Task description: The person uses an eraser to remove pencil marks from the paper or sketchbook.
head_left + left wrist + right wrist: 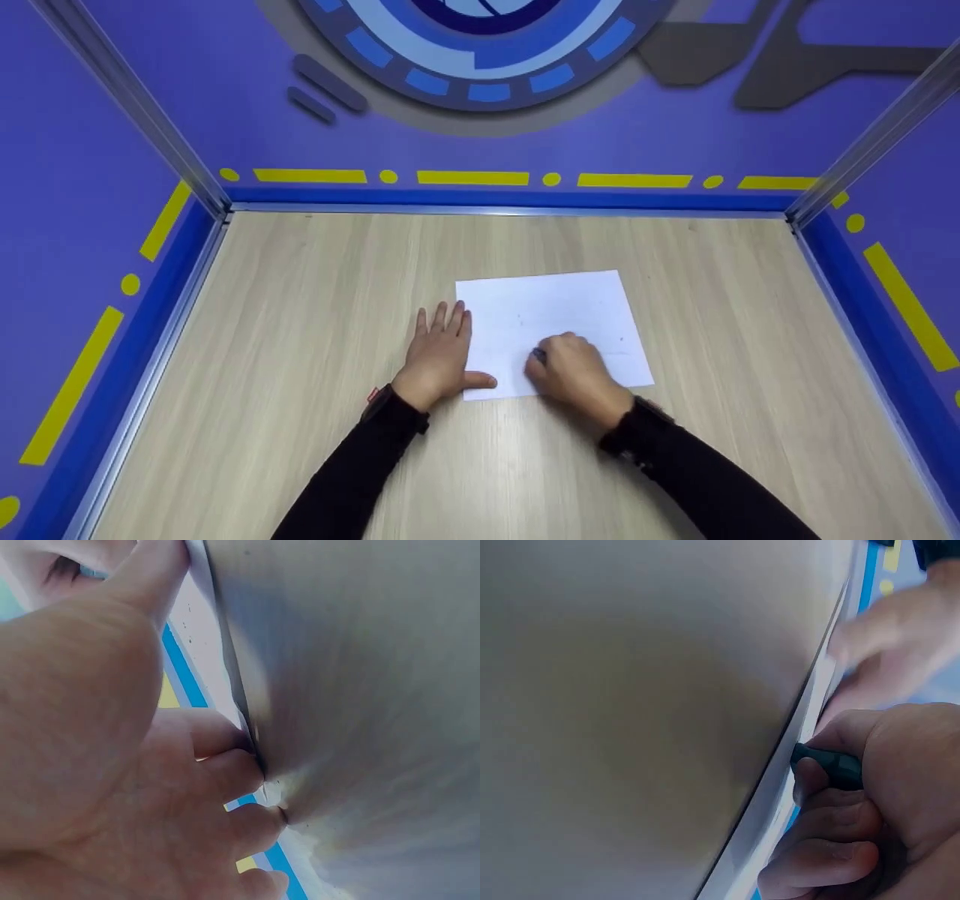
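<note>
A white sheet of paper (555,307) lies on the table, bearing a few small faint specks. My left hand (439,356) rests flat at its left edge, fingers spread, with the thumb across the lower left corner. Over the lower middle of the sheet, my right hand (574,371) grips a small dark object (829,765) between curled fingers and thumb. The object looks dark green to black and rounded in the right wrist view; most of it is hidden in the hand, and its kind cannot be told. In the left wrist view, the left palm (97,765) fills the left side.
The wood-grain table (315,300) is bounded by blue-purple panels on the left, back and right. A metal rail (510,211) runs along its back edge. Dark sleeves and wrist straps cover both forearms.
</note>
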A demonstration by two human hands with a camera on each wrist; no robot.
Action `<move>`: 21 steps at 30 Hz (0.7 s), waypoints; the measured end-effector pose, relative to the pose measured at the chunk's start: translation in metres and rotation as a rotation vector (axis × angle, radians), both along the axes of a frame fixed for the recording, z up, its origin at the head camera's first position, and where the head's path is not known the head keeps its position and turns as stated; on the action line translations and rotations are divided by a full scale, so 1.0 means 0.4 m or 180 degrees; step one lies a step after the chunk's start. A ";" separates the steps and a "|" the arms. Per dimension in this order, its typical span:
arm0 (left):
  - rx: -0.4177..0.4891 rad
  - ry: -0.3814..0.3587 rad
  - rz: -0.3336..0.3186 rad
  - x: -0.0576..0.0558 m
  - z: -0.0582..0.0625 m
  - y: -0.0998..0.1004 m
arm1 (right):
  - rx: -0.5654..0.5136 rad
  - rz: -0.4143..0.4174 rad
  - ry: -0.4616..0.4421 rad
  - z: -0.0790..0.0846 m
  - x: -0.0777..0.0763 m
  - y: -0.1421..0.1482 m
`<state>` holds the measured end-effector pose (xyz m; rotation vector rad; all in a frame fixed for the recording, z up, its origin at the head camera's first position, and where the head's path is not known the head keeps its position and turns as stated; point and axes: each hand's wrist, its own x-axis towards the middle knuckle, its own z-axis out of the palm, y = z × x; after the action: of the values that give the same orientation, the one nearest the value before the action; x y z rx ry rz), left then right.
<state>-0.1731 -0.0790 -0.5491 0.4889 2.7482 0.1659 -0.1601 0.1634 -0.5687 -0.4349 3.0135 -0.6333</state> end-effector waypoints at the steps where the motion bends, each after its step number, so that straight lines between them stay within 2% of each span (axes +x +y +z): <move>1: 0.0000 -0.0016 0.0003 0.000 0.000 0.001 | 0.0007 -0.0079 0.0004 -0.001 -0.002 0.028; 8: 0.0022 -0.0060 0.0019 -0.001 0.000 0.001 | 0.0003 -0.0605 -0.0193 0.008 -0.011 0.234; 12: 0.0075 -0.0062 0.0029 -0.002 -0.002 -0.001 | 0.0063 -0.0823 -0.0312 0.018 -0.009 0.314; 16: 0.0121 -0.0050 0.0032 -0.001 -0.003 0.000 | 0.0086 -0.0906 -0.0436 0.025 -0.008 0.348; 21: 0.0115 -0.0027 0.0026 0.001 -0.003 0.000 | 0.0117 -0.0896 -0.0531 0.038 -0.008 0.341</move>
<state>-0.1726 -0.0789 -0.5504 0.4855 2.7435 0.2196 -0.1633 0.3000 -0.5536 0.0450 2.9419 -0.5926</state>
